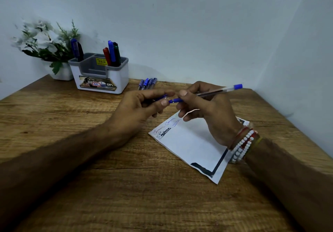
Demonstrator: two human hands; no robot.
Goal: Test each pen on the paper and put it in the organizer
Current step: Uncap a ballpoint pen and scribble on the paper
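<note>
My right hand (pixel 205 113) grips a clear-barrelled blue pen (pixel 214 92), its blue tail end pointing up and right and its tip end pointing left. My left hand (pixel 142 105) pinches the pen's blue cap (pixel 162 97) just left of the tip, a small gap between cap and pen. Both hands hover above the white paper (pixel 194 141), which carries several handwritten scribbles near its far corner. The white and grey organizer (pixel 100 73) stands at the back left with several markers and pens in its outer compartments. Several blue pens (pixel 146 83) lie on the table beside it.
A white pot with artificial white flowers (pixel 48 48) stands left of the organizer against the wall. The wooden table (pixel 126 186) sits in a corner, with walls behind and to the right. Beaded bracelets circle my right wrist.
</note>
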